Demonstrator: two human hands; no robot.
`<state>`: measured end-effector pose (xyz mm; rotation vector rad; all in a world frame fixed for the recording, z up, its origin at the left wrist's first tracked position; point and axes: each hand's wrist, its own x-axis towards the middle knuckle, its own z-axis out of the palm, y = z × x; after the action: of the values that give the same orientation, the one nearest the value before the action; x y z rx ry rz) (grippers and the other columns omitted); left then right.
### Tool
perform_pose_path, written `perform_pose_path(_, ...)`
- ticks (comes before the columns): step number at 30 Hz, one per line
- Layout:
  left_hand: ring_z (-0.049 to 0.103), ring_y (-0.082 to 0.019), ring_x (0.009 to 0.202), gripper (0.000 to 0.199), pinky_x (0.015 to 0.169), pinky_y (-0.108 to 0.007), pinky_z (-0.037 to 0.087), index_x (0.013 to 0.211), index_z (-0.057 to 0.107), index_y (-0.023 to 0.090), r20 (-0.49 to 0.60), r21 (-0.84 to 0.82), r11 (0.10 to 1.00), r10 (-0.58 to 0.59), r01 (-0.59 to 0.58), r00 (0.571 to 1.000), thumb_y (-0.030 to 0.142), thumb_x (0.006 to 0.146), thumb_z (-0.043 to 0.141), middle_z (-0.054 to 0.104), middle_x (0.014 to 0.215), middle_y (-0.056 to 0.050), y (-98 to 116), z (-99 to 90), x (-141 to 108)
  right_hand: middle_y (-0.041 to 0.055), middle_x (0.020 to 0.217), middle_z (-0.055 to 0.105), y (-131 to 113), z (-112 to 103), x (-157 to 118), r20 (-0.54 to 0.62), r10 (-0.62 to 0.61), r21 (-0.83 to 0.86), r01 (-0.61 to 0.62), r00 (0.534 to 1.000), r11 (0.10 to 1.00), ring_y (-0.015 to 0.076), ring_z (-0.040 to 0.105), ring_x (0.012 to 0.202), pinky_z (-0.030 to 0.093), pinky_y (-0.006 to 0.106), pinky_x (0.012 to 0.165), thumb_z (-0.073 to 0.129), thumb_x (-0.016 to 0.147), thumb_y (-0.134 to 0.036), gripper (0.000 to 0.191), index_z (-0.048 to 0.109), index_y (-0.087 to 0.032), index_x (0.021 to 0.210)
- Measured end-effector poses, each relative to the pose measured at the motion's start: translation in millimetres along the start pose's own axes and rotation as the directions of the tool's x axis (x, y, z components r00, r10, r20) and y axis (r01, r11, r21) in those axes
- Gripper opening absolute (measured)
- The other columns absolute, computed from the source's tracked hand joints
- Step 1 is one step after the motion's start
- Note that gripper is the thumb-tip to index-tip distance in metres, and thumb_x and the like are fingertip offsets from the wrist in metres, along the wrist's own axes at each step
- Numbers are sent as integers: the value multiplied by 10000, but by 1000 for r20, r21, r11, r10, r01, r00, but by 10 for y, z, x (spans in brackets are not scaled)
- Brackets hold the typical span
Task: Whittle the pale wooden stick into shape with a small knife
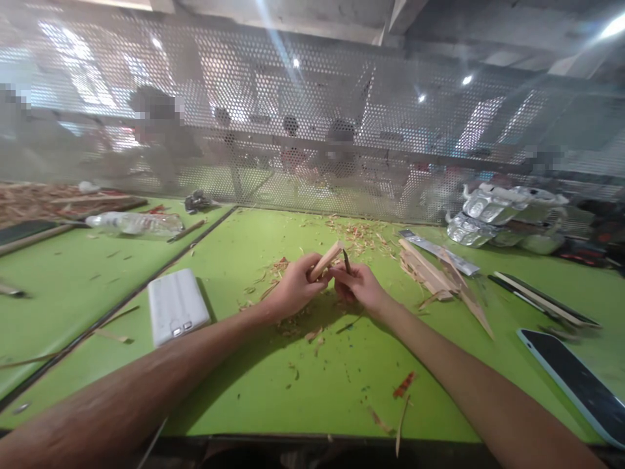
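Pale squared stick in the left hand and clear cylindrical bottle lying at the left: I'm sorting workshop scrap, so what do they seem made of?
Pale squared stick: probably bare wood, matte and tan, with similar-coloured thin shavings scattered nearby. Clear cylindrical bottle: likely thin, glossy plastic, being see-through with uneven highlights, though the exact type can't be told.

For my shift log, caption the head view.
Left hand holding a wooden stick, right hand a slim dark tool, over shavings on a green table.
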<state>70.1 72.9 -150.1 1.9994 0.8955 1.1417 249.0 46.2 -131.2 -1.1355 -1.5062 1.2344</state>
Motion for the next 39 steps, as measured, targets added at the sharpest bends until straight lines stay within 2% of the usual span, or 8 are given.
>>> perform_pose_path(4,489,-111,634,225,572,-223,375,1046,651,177,13,-79,996,-27,28,1000,263,839,669,559,733,30,-10,11,7,-56,480,510,26,-13,27,-43,24,24,-23,999,999,75,381,392,238,216,381,783,747,-624,460,660,-181,745)
perform_pose_path(9,478,-108,610,218,556,-228,367,1011,622,174,-32,-95,991,-102,98,994,293,835,668,525,706,44,10,-11,19,-72,452,477,75,-61,82,-128,56,61,-49,990,997,66,314,385,177,215,380,840,692,-591,438,686,-186,756)
perform_pose_path(14,442,-104,594,205,548,-231,345,1014,622,177,-28,-80,991,-110,107,994,297,851,651,487,683,54,-11,-23,25,-72,452,470,60,-71,84,-177,80,71,-69,981,995,69,314,392,175,221,388,864,684,-544,418,706,-177,807)
perform_pose_path(19,403,-100,568,185,524,-230,310,996,623,170,-31,-45,991,-130,128,991,289,855,641,482,671,50,5,-17,20,-64,451,487,54,-64,97,-166,90,42,-84,982,996,70,328,389,170,226,392,837,718,-560,424,707,-167,807)
perform_pose_path(28,423,-106,569,171,520,-227,310,987,638,160,-11,-14,993,-119,119,993,279,864,645,515,681,37,5,-27,23,-44,520,533,36,-99,68,-167,73,46,-66,983,997,73,377,440,203,234,419,876,659,-569,459,731,-161,812)
perform_pose_path(39,457,-114,594,166,533,-231,336,962,651,158,1,7,994,-112,112,994,294,866,642,545,702,22,0,-19,34,-22,507,548,83,-101,103,-187,-6,-35,-1,982,999,90,404,443,244,243,440,831,703,-596,447,731,-165,774)
